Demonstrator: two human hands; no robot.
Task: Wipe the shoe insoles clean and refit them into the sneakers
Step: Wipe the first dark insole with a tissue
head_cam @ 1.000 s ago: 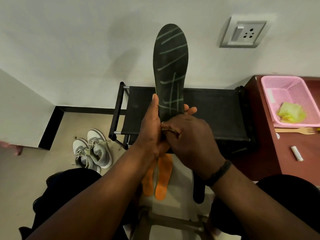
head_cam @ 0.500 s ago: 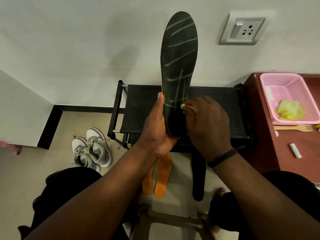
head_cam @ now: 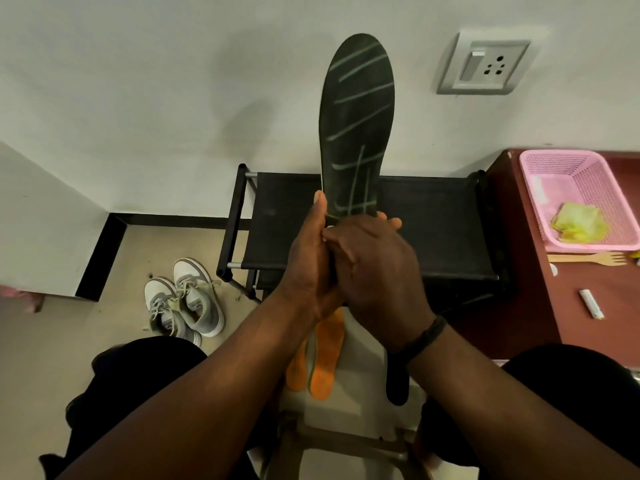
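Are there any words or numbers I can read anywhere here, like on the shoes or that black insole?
None can be read.
Sneakers: small tongue labels, too blurred to read.
Black insole: only pale stripes, no letters.
Small white packet on the table: too small to tell.
Wall socket: no lettering visible.

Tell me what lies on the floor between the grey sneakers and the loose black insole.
In the head view, two orange insoles lie side by side between the grey sneakers and the black insole, partly hidden by the forearms.
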